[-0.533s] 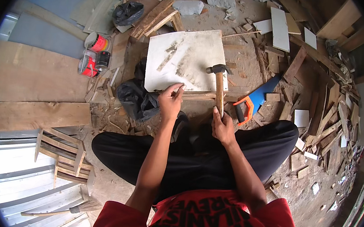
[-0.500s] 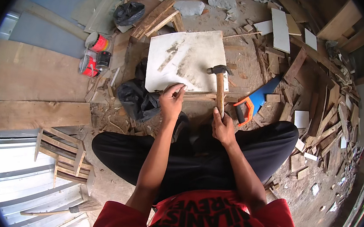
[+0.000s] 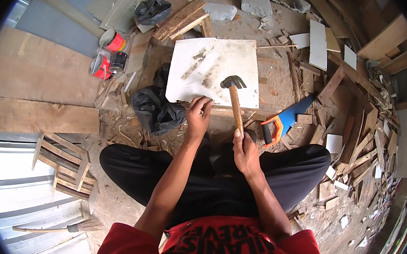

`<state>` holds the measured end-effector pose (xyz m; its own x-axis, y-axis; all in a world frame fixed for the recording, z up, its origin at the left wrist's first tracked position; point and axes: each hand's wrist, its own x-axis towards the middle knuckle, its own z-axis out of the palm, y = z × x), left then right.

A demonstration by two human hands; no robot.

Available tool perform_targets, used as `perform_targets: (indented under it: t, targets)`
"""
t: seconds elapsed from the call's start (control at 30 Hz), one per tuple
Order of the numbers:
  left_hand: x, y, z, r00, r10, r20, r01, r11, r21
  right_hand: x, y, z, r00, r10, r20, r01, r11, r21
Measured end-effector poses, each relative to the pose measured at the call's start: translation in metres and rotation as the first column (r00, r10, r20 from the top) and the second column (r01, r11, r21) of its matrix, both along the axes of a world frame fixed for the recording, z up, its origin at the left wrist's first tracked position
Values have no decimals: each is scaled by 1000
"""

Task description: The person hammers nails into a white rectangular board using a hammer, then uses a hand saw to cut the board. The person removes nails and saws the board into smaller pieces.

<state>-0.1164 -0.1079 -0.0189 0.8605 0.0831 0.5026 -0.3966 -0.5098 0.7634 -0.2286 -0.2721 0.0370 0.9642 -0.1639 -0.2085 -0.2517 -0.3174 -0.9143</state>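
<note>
A white board [image 3: 181, 78] with dark smudges lies in front of me, its near edge above a strip of wood. My right hand [image 3: 246, 153] is wrapped round the wooden handle of a claw hammer [image 3: 235, 105]. The hammer's dark head shows over the right part of the board. At the board's near edge, left of the hammer, my left hand [image 3: 198, 116] is closed in a pinch. Whatever its fingertips hold, if anything, is too small to make out.
A handsaw [image 3: 290, 117] with a blue blade and orange handle lies right of the board. Black plastic bags [image 3: 153, 110] and paint cans [image 3: 101, 66] stand to the left. Wood scraps [image 3: 359, 137] cover the right side. A slatted wooden piece [image 3: 65, 162] is at the lower left.
The hammer head has moved left and slightly down over the board, its handle now tilting left. My left hand stays pinched at the near edge. The whole view has shifted a little.
</note>
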Motion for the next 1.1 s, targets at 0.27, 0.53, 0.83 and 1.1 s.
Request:
perform_targets:
  t: [0.27,0.53,0.83,1.1]
  targets:
    - [3,2,0,998,-57,15,57,998,-4,-7,10,12,996,84,38,-81,993,-92]
    - [3,3,0,998,-57,-6,57,997,-44,-18,12,30,995,92,45,-88,992,-95]
    - [8,7,-11,996,-45,74,47,999,-20,-17,8,16,995,101,22,-96,982,-161]
    - [5,7,-3,998,-65,22,66,998,-20,-16,6,3,993,99,57,-89,983,-161]
